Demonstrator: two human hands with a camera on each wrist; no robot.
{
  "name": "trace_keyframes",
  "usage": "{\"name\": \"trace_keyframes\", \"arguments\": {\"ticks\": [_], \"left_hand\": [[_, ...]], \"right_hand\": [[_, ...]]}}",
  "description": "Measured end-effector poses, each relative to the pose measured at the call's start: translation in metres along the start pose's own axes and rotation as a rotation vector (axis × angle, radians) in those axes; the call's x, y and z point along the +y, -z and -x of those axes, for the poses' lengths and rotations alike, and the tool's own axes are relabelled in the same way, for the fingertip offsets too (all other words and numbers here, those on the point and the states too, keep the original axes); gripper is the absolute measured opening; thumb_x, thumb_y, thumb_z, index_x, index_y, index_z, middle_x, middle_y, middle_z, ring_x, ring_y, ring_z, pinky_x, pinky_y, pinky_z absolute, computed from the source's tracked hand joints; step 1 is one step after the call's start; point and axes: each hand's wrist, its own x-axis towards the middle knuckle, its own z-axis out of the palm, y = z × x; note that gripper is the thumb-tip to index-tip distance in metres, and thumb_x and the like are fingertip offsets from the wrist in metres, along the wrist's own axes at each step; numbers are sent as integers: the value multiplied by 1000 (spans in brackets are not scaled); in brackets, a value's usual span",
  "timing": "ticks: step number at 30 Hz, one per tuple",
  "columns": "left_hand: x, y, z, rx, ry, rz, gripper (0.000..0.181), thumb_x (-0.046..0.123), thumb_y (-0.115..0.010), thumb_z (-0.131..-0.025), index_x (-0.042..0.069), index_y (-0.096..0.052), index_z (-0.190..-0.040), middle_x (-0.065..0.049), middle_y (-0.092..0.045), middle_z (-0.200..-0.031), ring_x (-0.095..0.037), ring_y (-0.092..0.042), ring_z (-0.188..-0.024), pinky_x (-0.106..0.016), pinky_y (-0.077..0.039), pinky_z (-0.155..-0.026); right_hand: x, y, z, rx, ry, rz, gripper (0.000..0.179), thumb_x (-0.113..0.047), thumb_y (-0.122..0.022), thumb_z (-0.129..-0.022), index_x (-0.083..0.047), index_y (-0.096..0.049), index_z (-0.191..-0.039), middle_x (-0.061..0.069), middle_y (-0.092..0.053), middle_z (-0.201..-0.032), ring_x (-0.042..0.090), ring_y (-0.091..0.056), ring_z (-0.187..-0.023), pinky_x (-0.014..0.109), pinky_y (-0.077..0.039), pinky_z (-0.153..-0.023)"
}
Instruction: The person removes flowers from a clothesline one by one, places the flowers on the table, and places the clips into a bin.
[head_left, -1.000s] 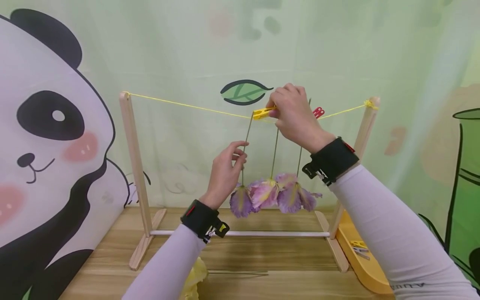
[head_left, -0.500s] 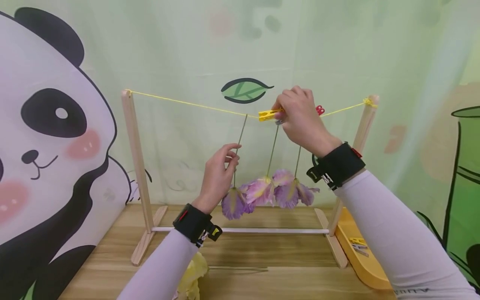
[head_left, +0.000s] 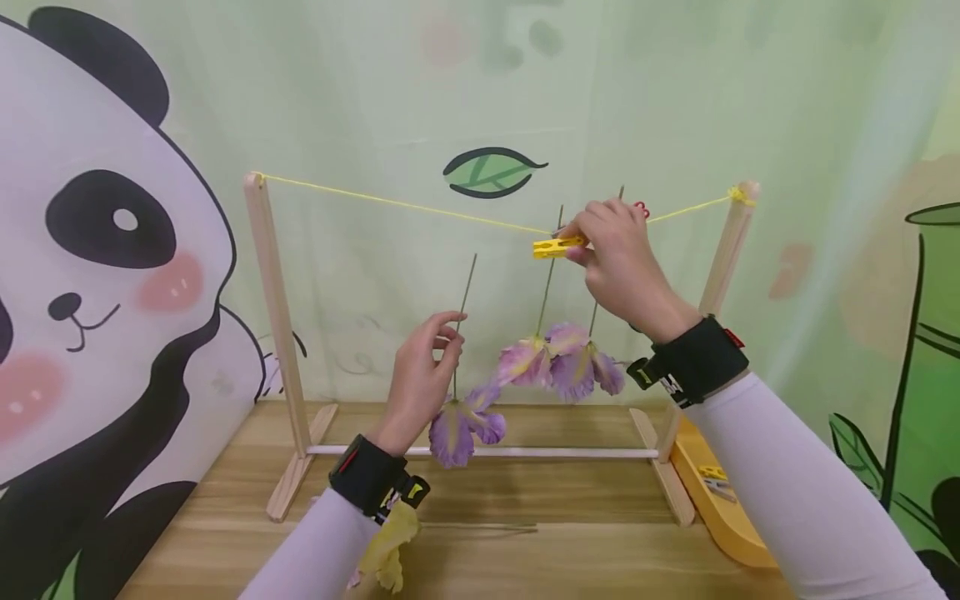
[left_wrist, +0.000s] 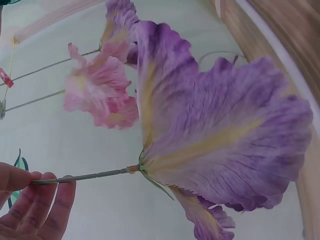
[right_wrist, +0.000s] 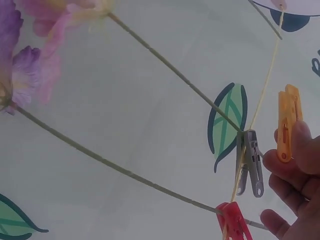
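The left hand (head_left: 420,372) pinches a purple flower (head_left: 452,433) by its stem, bloom below the grip; the right hand (head_left: 624,260) pinches a yellow peg (head_left: 555,248) near the cord (head_left: 405,204). Beneath both spreads a wood-grain table (head_left: 600,558); behind them, a pale green backdrop (head_left: 360,92) bears a printed leaf (head_left: 491,173).

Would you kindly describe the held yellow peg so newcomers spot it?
Find the wooden frame with its sagging string. Near the string's low point, the right hand pinches the yellow peg. Unlike the grey peg and red peg nearby, it's off the string.
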Motion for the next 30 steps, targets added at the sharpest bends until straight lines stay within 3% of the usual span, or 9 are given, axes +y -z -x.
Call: {"name": "trace_keyframes", "arguments": {"ticks": [7,14,26,30], "left_hand": [[-2,2,13,-2,-3,3,31,7,-55,-97,18,-57,-125,-3,-61,-96,-14,-62,-85,-30,-55,-63],[-10,3,26,-20,-1,-61,31,7,-55,-97,20,-56,-126,-2,-61,-98,-13,-61,-90,-30,-55,-67],[-26,2,46,-25,-20,-135,27,6,-57,-96,18,-59,-120,-2,-61,-96,-14,-60,-90,-29,-55,-66],[-30,0,55,-62,-17,-171,28,4,-58,-95,19,-60,-119,-1,-61,-95,-12,-59,-87,-27,-54,-67]], "right_hand": [[0,0,16,36,17,-49,18,-5,-69,-86,-2,-65,-104,13,-60,-104,33,-45,-103,53,-27,-91],[4,2,36,76,6,-83,19,-6,-68,-87,-2,-64,-106,14,-59,-100,34,-43,-102,55,-28,-90],[24,11,94,159,-128,-143,23,-1,-66,-87,2,-64,-110,19,-58,-99,37,-42,-106,58,-28,-92],[33,12,116,179,-194,-143,27,3,-67,-85,4,-63,-111,21,-57,-100,39,-42,-106,59,-28,-91]]}}
